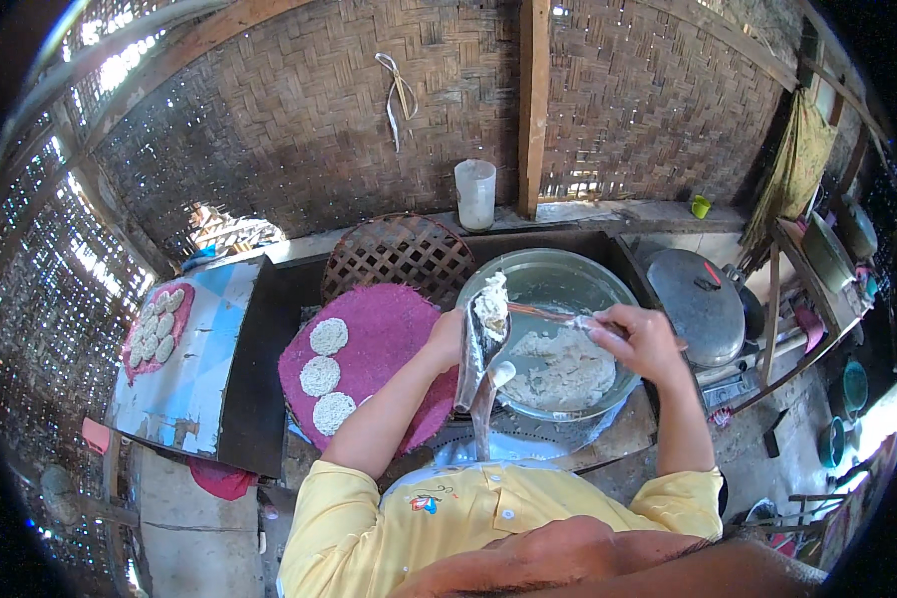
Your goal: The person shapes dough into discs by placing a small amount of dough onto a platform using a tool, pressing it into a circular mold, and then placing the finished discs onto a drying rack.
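Observation:
My left hand point(447, 339) is closed on a dark, ladle-shaped scoop point(472, 351), held over the left rim of a large metal basin point(623, 284). White lumpy dough point(490, 302) is heaped at the scoop's upper end. My right hand point(636, 341) grips a thin brown stick-like spatula point(538, 312), its far tip touching or almost touching that heap. More wet white dough point(558, 369) lies in the basin. Below the scoop, a pale handle point(482, 424) with a white knob leans at the basin's near edge. The fingers of my left hand are partly hidden behind the wrist.
Left of the basin, white dough rounds point(319, 377) lie on a purple cloth point(389, 329), near a lattice basket point(399, 254). A blue-white board point(184, 389) holds several more rounds. A plastic container point(475, 194) stands behind; a lidded pot point(696, 304) sits right.

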